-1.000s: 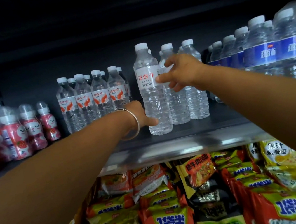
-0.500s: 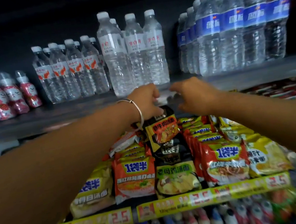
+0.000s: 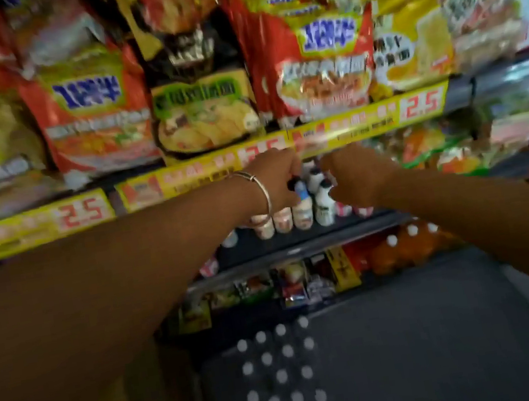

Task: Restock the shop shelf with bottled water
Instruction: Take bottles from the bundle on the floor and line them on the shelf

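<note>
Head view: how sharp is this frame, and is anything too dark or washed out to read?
Head view: motion blur smears the whole frame, so the noodle packets are unreadable and only the "2.5" on the yellow price strip is legible; glare streaks that strip above the right hand; the bottom is dim, the water bottle caps showing as pale dots; wide-angle bowing tilts the shelves.

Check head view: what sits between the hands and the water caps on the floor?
Head view: below the left hand and right hand come small bottles, then a snack shelf, then dark floor before the caps.
</note>
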The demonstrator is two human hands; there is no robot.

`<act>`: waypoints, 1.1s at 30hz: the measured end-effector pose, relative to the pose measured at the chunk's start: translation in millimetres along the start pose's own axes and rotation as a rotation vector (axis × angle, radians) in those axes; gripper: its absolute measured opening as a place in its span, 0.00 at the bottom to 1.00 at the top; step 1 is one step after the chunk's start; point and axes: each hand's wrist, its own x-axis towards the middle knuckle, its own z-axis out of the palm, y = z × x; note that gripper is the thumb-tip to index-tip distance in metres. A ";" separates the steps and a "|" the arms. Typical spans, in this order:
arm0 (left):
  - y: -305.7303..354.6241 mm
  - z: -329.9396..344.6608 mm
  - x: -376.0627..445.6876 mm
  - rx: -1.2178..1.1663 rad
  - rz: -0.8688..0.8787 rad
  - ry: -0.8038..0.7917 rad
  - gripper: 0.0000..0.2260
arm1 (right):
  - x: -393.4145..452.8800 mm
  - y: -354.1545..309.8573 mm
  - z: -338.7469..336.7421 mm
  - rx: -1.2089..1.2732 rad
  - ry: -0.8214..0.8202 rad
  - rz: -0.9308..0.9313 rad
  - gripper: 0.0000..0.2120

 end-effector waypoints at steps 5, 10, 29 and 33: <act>-47.0 151.4 30.0 -0.020 0.001 -0.185 0.17 | 24.9 37.6 159.5 0.033 -0.172 0.097 0.16; -110.5 300.8 50.9 -0.079 -0.021 -0.268 0.15 | 44.1 51.6 315.5 0.091 -0.292 0.164 0.19; -229.4 576.0 60.6 0.087 -0.158 -0.395 0.19 | 71.0 52.2 690.3 0.496 -0.375 0.393 0.35; -233.0 576.9 58.3 0.107 -0.139 -0.372 0.20 | 70.5 52.4 686.2 0.517 -0.295 0.381 0.27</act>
